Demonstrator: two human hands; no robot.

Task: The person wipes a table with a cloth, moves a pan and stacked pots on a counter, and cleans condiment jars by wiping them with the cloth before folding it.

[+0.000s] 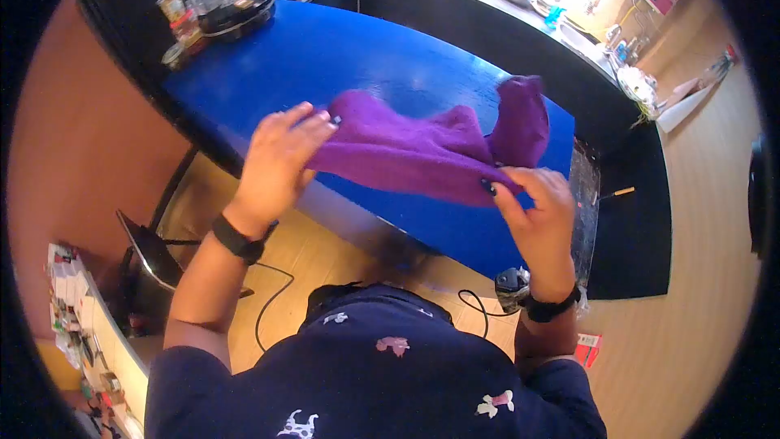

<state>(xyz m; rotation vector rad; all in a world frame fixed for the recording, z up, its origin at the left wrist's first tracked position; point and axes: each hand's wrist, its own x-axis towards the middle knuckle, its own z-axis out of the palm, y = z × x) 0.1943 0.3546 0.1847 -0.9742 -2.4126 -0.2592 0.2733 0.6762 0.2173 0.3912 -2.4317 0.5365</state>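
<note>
Holding purple cloth (398,150) above the blue table (366,49), pinched well apart by left hand (275,161) and right hand (546,215) (with each grip closed on it), seemingly to keep its edge stretched.

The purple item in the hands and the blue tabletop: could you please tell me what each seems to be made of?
Purple item: probably a soft woven or knitted fabric, matte, as it bends into loose folds.
Blue tabletop: smooth and glossy, perhaps paint or laminate, as it shows a pale sheen; base material unclear.

Black wristbands (235,241) accompany a dark, figure-printed shirt (366,386).
</note>
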